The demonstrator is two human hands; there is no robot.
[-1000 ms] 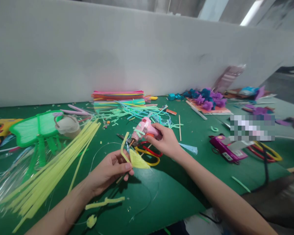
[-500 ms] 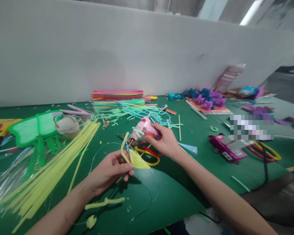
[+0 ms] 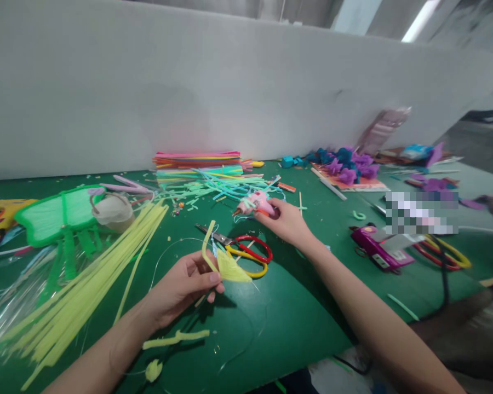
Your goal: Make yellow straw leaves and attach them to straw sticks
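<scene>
My left hand [image 3: 195,282] is closed on a yellow fuzzy piece [image 3: 232,268], a flat fan shape with a bent strip [image 3: 207,246] rising beside it. Thin sticks poke out below those fingers. My right hand [image 3: 285,221] has its fingers round the pink glue gun [image 3: 257,203], whose nozzle points left over the pile of cut stems. Between the hands, scissors [image 3: 252,254] with red and yellow handles lie on the green table [image 3: 287,323], just behind the yellow piece.
Yellow stems [image 3: 102,273] and a green fuzzy shape [image 3: 59,216] lie left, near a yellow glue gun [image 3: 2,219]. Coloured stems [image 3: 197,160] are stacked by the wall. Purple flowers [image 3: 349,167] and a magenta device [image 3: 378,254] lie right. Another person's arm shows at the right edge.
My right hand has moved the pink glue gun up and to the right, away from the yellow piece. The scissors are now uncovered. My left hand has stayed in place.
</scene>
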